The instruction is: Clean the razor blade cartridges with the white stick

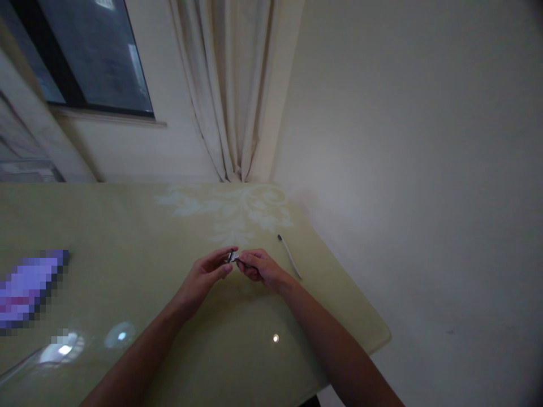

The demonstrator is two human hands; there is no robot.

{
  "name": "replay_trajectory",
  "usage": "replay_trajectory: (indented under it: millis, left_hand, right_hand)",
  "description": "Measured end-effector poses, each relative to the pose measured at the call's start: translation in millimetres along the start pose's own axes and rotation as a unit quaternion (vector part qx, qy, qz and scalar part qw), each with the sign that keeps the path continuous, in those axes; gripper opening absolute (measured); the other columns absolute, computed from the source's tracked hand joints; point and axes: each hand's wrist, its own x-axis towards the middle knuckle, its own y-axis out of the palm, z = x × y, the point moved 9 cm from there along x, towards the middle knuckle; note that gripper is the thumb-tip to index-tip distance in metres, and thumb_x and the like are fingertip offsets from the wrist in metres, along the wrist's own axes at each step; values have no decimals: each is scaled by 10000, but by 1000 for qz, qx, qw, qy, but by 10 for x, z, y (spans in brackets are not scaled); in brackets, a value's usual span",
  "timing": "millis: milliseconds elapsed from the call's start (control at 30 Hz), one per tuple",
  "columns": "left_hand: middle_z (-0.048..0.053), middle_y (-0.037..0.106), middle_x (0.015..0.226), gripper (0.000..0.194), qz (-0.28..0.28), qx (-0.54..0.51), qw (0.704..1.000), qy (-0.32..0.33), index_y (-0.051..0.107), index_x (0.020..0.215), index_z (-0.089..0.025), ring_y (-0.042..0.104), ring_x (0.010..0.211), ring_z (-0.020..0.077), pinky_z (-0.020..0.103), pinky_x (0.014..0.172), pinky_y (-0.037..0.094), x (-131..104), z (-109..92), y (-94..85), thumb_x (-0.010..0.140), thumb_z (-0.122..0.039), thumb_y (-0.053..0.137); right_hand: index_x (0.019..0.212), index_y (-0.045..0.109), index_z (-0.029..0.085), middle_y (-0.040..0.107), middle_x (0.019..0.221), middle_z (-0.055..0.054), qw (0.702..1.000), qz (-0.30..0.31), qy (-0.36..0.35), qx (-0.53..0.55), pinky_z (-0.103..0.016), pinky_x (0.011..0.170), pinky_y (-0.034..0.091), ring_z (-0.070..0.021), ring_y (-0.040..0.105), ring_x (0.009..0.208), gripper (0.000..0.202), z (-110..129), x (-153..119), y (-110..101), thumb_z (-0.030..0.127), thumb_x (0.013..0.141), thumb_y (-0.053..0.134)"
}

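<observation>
Near the middle of the table, my left hand (211,272) pinches a small black and silver object (233,256) between thumb and fingertips. My right hand (258,265) meets it from the right, its fingers closed on a thin dark tool whose tip touches or nearly touches the small object. What exactly the small object is cannot be made out. Just right of my right hand, a thin white stick with a dark tip (290,257), like a toothbrush, lies on the table.
The pale green glossy table (169,350) has its right edge slanting beside my right forearm. A blurred purple item (31,288) lies at the left, with a thin cable (19,367) below it. Curtains (233,85) and a wall stand behind.
</observation>
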Motion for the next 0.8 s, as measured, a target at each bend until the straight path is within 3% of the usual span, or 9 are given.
replay_trajectory:
  millis: [167,233,367,567,667,800]
  left_hand:
    - [124,806,1224,619,-11,33,999,20,753,1337,-203,713,1049,264,313,807,551,-11,-72,-26,799,-509,791]
    - [120,818,1164,614,-24,77,996,32,756,1319,-200,720,950,243,321,792,558,-9,-124,-85,796,-521,783]
    - [87,815,1012,563,-80,243,965,55,791,1206,-202,672,727,214,324,670,537,9,-184,-369,737,-512,772]
    - [70,806,944,521,-151,408,900,43,796,1130,-217,670,746,247,355,742,523,57,-131,-974,711,-509,693]
    - [63,812,931,567,-155,412,898,3,793,1126,-216,675,725,249,343,706,510,81,-73,-1166,690,-565,695]
    - [56,816,916,598,-132,404,905,-32,800,1118,-213,687,703,245,336,689,514,105,-32,-1188,675,-600,692]
  right_hand:
    - [745,588,186,322,534,109,999,-9,-10,29,-236,443,94,-58,186,466,539,-15,-4,-50,691,811,764]
    - [781,587,191,333,538,110,998,-28,-16,56,-232,445,100,-58,189,463,555,-1,-24,-128,714,797,773]
    - [847,598,197,371,542,110,992,-90,-34,81,-227,435,99,-54,196,442,537,72,-93,-383,696,797,790]
    - [871,670,183,491,641,67,965,-249,-84,1,-219,438,166,-49,323,452,490,218,-254,-875,636,760,821]
    - [868,719,174,484,656,51,945,-304,-98,-65,-234,438,197,-66,362,471,491,262,-312,-1029,657,792,762]
    - [908,751,171,498,685,34,937,-321,-96,-98,-250,429,208,-75,375,471,502,253,-323,-1109,665,836,699]
